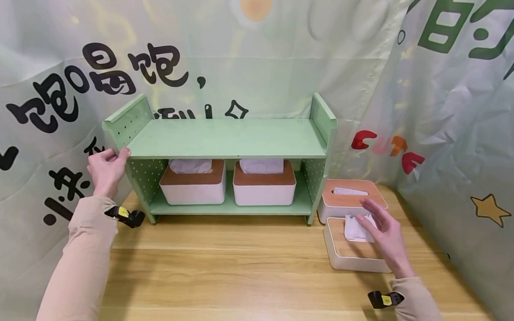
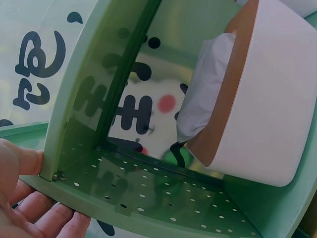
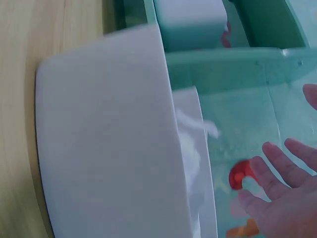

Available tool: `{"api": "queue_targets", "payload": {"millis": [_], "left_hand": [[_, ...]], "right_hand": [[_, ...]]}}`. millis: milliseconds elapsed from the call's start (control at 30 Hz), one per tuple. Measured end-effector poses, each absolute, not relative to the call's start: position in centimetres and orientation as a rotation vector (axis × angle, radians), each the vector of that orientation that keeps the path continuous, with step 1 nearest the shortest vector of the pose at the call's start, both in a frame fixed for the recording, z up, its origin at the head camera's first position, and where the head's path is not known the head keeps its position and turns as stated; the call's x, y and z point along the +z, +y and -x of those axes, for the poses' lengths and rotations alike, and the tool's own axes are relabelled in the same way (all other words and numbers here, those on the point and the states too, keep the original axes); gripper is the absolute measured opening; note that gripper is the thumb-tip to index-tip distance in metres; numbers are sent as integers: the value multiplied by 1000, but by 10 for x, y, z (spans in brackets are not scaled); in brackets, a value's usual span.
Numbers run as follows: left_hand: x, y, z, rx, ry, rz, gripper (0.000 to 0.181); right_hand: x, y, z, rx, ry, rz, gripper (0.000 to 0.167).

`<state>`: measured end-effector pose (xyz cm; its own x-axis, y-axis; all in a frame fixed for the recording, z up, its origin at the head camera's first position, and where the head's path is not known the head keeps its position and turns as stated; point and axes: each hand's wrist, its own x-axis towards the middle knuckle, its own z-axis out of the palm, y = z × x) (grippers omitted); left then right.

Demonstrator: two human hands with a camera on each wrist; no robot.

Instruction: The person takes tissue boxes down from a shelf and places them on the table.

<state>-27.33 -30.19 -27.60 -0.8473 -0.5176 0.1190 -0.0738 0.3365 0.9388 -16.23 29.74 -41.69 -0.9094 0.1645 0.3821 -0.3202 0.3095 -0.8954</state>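
Observation:
My left hand (image 1: 106, 173) grips the front left edge of a green two-level shelf (image 1: 226, 139). In the left wrist view its thumb (image 2: 27, 161) lies on the upper board's edge, the fingers against the perforated side panel. On the lower level sit two white tissue boxes with brown lids, a left one (image 1: 193, 194) and a right one (image 1: 264, 198), tissue showing on top. Right of the shelf stand a front tissue box (image 1: 358, 264) and a rear tissue box (image 1: 351, 184). My right hand (image 1: 388, 241), fingers spread, hovers over the front box, holding nothing.
The shelf and boxes stand on a wooden table (image 1: 227, 270). A printed cloth (image 1: 254, 75) hangs close behind the shelf and along both sides. The shelf's upper board has raised side panels.

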Motion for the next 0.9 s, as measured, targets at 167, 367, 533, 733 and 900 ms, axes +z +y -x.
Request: {"api": "queue_targets", "payload": {"millis": [167,367,533,733,900], "left_hand": [[-275,-301,274,-1517,-2211,-527,52],[-276,-302,274,-1507,-2216,-536,53],[-276,-302,275,-1475,-2246,-549,55],[-276,-301,275,-1489,-2248,-566,55],[-277,-301,275,-1481,-2249,-551,54]], "right_hand": [[-418,281,164,1737,-2095,-193,53],[-422,262,167,1861,-1990,-299,50],[-424,247,170,1913,-1977,-340,50],[-424,232,176,1935,-1964,-351,46],[-425,221,181,2071,-1891,-385,46]]}}
